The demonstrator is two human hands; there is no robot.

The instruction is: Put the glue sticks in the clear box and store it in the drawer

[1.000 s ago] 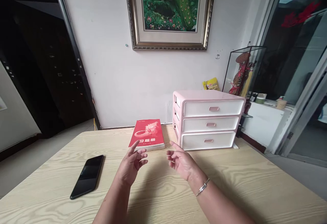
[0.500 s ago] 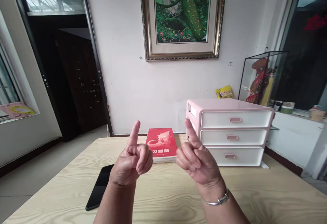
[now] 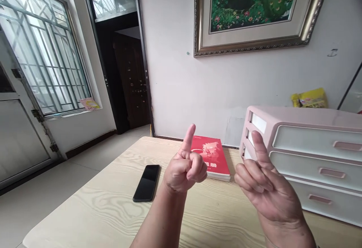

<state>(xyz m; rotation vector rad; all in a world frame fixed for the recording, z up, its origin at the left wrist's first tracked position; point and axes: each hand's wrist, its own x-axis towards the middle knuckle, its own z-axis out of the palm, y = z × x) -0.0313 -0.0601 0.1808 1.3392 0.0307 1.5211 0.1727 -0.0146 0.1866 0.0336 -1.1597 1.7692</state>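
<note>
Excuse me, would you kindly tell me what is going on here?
Someone holds up the left hand and right hand over a table, each with index finger raised, others curled, holding nothing visible. The left hand partly hides a red book; the right is in front of a pink-and-white drawer unit. A black phone lies on the table.

A plain off-white painted wall point(image 3: 175, 89) bore 1 ornate bronze-coloured rectangular picture frame point(image 3: 249, 47) around a green, flower-dotted scene point(image 3: 246, 12), beyond a pale wood-grained table point(image 3: 93, 206). To the left, a dark brown door point(image 3: 128, 82) stood within a black doorframe point(image 3: 102, 57), and daylight came through a tall window point(image 3: 48, 51) with grey-green metal bars. Pale grey floor tiles point(image 3: 82, 165) met a dark brown skirting board point(image 3: 93, 142).
</note>
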